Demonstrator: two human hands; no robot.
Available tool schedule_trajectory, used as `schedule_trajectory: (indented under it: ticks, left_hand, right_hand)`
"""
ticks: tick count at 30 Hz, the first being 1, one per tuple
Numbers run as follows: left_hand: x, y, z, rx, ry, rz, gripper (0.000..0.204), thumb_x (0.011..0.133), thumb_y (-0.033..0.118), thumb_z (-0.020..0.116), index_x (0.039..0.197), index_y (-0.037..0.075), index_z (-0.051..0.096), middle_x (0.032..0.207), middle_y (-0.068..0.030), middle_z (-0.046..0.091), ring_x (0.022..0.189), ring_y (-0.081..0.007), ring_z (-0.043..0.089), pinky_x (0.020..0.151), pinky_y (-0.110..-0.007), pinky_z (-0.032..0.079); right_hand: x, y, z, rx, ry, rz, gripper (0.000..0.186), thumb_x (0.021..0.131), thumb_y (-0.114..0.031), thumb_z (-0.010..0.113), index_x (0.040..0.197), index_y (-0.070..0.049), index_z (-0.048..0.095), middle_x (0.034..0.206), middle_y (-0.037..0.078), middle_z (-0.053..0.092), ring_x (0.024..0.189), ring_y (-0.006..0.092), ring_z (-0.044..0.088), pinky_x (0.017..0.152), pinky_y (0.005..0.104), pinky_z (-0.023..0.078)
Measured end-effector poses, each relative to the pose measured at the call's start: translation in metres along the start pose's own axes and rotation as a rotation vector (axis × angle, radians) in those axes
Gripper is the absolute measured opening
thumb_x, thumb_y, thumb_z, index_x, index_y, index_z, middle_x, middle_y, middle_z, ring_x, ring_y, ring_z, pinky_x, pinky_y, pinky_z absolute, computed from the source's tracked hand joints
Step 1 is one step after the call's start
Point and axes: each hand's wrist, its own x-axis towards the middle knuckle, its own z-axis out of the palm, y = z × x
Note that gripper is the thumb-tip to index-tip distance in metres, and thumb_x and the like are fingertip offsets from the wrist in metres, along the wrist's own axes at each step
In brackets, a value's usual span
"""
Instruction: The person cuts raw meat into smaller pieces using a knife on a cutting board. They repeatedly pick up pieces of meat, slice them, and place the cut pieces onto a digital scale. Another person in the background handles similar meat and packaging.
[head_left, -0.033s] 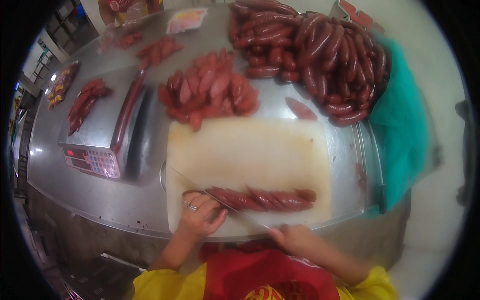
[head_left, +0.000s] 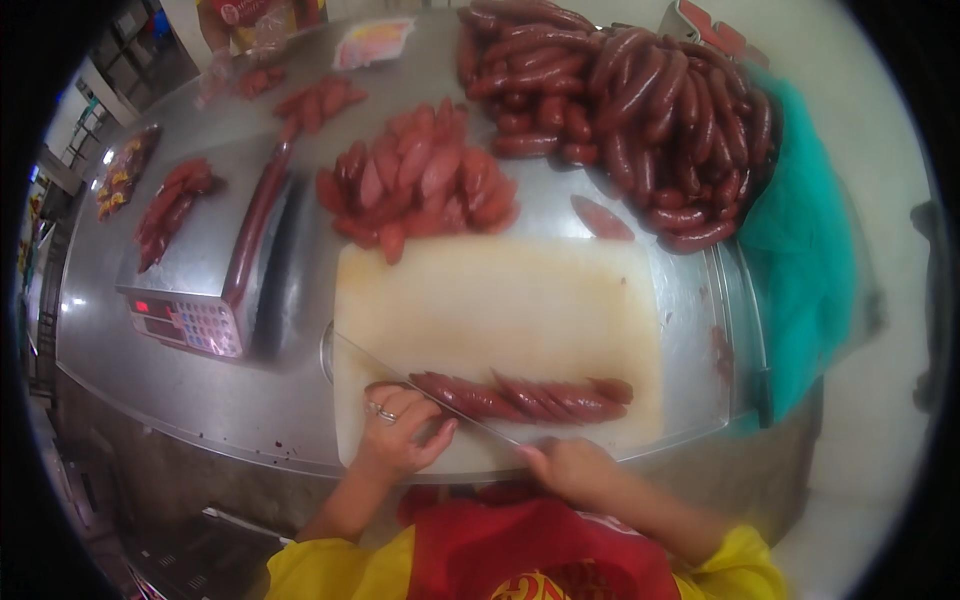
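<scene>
On the white cutting board [head_left: 500, 310] lies a dark red sausage [head_left: 560, 400], cut slantwise into slices that still sit in a row. My left hand [head_left: 398, 435], a ring on one finger, is closed over the sausage's left end and presses it to the board. My right hand [head_left: 572, 470] is closed round the handle of a long thin knife [head_left: 470, 421]; the handle is mostly hidden in the fist. The blade slants up and left across the sausage, just right of my left fingers, its tip near the board's left edge.
Beyond the board lies a heap of sliced sausage [head_left: 430, 180]. Whole sausages [head_left: 650, 100] pile up at the far right beside a green cloth [head_left: 800, 240]. A digital scale [head_left: 190, 270] with sausage pieces stands left. Another person [head_left: 255, 30] works across the metal table [head_left: 200, 400].
My right hand has slid a little left and away from me, pushing the knife up and left along its slant. My left hand and the sausage stay in place.
</scene>
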Motion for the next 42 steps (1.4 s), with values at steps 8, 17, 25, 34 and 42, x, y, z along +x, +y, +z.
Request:
schedule_trajectory:
  ticks: [8, 17, 25, 34, 42]
  left_hand:
    - [-0.010, -0.004, -0.005, 0.127, 0.098, -0.015, 0.034, 0.058, 0.009, 0.076, 0.089, 0.009, 0.061, 0.096, -0.0093, 0.056, 0.092, -0.0306, 0.050, 0.082, -0.040, 0.044]
    - [-0.006, -0.005, -0.006, 0.064, 0.123, -0.091, 0.030, 0.061, 0.007, 0.072, 0.089, 0.007, 0.061, 0.093, -0.0105, 0.057, 0.088, -0.0312, 0.054, 0.082, -0.041, 0.045]
    - [-0.011, -0.007, -0.006, 0.104, 0.195, -0.101, 0.023, 0.064, -0.001, 0.066, 0.085, 0.005, 0.059, 0.091, -0.0115, 0.055, 0.086, -0.0315, 0.053, 0.079, -0.040, 0.044]
    - [-0.005, -0.002, -0.007, 0.164, 0.207, -0.191, 0.025, 0.060, -0.001, 0.064, 0.083, 0.003, 0.055, 0.088, -0.0138, 0.053, 0.085, -0.0331, 0.052, 0.079, -0.041, 0.044]
    - [-0.008, -0.002, -0.004, 0.218, 0.212, -0.151, 0.025, 0.063, 0.000, 0.066, 0.085, 0.004, 0.056, 0.089, -0.0139, 0.055, 0.088, -0.0335, 0.053, 0.080, -0.042, 0.044]
  right_hand:
    - [-0.025, 0.011, -0.008, -0.106, 0.096, 0.002, 0.060, 0.094, -0.055, 0.045, 0.074, 0.000, 0.059, 0.056, 0.023, 0.058, 0.057, 0.0444, 0.061, 0.054, 0.0503, 0.050]
    - [-0.046, 0.012, -0.005, -0.097, 0.092, 0.005, 0.058, 0.094, -0.053, 0.049, 0.072, -0.001, 0.061, 0.059, 0.023, 0.060, 0.057, 0.0449, 0.061, 0.051, 0.0506, 0.050]
    - [0.040, -0.037, 0.008, -0.057, 0.070, -0.185, 0.055, 0.100, -0.045, 0.039, 0.090, 0.003, 0.062, 0.074, 0.024, 0.063, 0.059, 0.0453, 0.061, 0.058, 0.0513, 0.052]
    - [-0.050, -0.003, -0.026, -0.138, -0.046, 0.027, 0.053, 0.099, -0.045, 0.043, 0.084, 0.003, 0.061, 0.068, 0.025, 0.062, 0.057, 0.0457, 0.061, 0.053, 0.0531, 0.050]
    - [0.051, -0.032, 0.029, -0.132, 0.044, -0.384, 0.064, 0.099, -0.050, 0.038, 0.083, 0.006, 0.064, 0.076, 0.030, 0.062, 0.069, 0.0464, 0.063, 0.063, 0.0513, 0.052]
